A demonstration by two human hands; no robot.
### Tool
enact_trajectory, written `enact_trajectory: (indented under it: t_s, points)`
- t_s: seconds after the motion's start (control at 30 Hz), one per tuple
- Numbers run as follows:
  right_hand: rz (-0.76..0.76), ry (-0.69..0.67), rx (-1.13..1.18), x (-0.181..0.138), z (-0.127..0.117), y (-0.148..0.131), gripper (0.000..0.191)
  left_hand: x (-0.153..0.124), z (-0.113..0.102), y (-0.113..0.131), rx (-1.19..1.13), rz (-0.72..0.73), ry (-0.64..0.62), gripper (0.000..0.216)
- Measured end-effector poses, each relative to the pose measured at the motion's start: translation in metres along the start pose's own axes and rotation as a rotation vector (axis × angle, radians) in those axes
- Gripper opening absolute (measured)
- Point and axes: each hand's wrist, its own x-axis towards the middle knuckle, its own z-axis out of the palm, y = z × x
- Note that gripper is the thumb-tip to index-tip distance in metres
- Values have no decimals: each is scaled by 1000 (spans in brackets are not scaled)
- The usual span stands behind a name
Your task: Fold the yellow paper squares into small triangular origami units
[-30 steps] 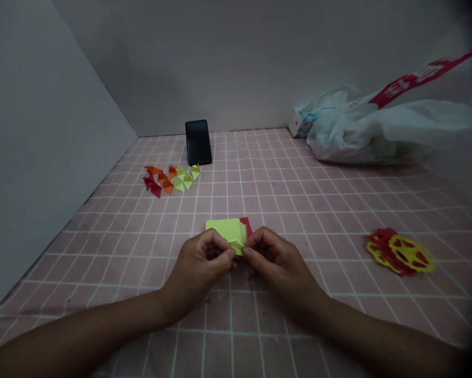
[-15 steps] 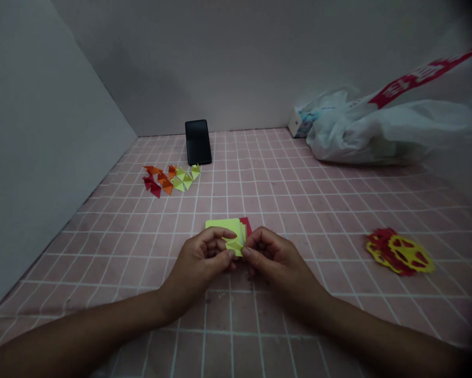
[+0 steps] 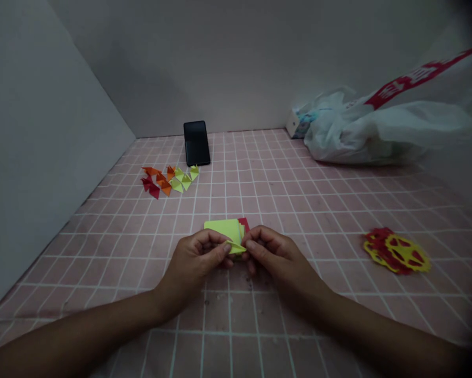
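My left hand (image 3: 196, 261) and my right hand (image 3: 277, 255) meet at the middle of the pink checked tabletop (image 3: 299, 210). Both pinch a small folded yellow-green paper piece (image 3: 236, 245) between thumb and fingers. Just behind them lies a small stack of square papers (image 3: 224, 229), yellow-green on top with a red sheet showing at its right edge. Further back on the left, several folded paper triangles (image 3: 168, 179) in red, orange and yellow-green lie in a cluster.
A black phone (image 3: 197, 143) leans against the back wall. A white plastic bag (image 3: 377, 131) with a red band fills the back right corner, a small box beside it. Red and yellow paper cut-outs (image 3: 397, 250) lie at the right. A grey wall runs along the left.
The folded piece has been pressed flatter and thinner between my fingers. My hands have stayed in nearly the same place.
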Motion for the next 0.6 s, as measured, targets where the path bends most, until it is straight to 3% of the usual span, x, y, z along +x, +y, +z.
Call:
enact_trajectory:
  t_s: [0.6]
  points:
    - [-10,-48,-3,-1,3,-4,19,-2,0,2,4,17,2,10]
